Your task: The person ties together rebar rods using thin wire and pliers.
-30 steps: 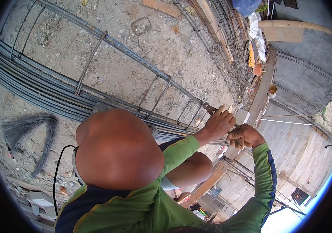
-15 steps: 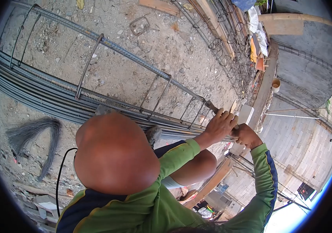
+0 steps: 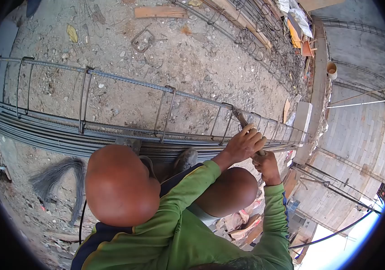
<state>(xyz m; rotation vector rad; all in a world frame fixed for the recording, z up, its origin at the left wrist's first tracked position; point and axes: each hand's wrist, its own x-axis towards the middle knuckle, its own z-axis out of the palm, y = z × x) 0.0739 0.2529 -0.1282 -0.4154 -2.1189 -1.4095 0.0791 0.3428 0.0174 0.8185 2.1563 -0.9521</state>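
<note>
My left hand (image 3: 245, 145) is closed around the shaft of a long metal hand tool (image 3: 241, 119), whose exact kind I cannot make out. Lower on the same tool, my right hand (image 3: 267, 166) grips the end close beside the left. The tool's head meets the upper bar of a rebar cage (image 3: 131, 81) at a stirrup corner (image 3: 226, 106). Square wire stirrups (image 3: 167, 108) join that upper bar to the lower bars. Fingers hide part of the shaft.
Long rebar rods (image 3: 35, 132) lie under the cage beside my boot (image 3: 186, 159). A bundle of tie wire (image 3: 59, 180) rests on the dirt at left. Beyond are a wooden plank (image 3: 161, 12), more rebar cages (image 3: 264, 33), a bucket (image 3: 331, 69) and a pale block (image 3: 302, 114).
The view has shifted and turned. The tool's handle has swung to a steeper angle against the cage, both hands moving with it. Its head stays at the upper bar.
</note>
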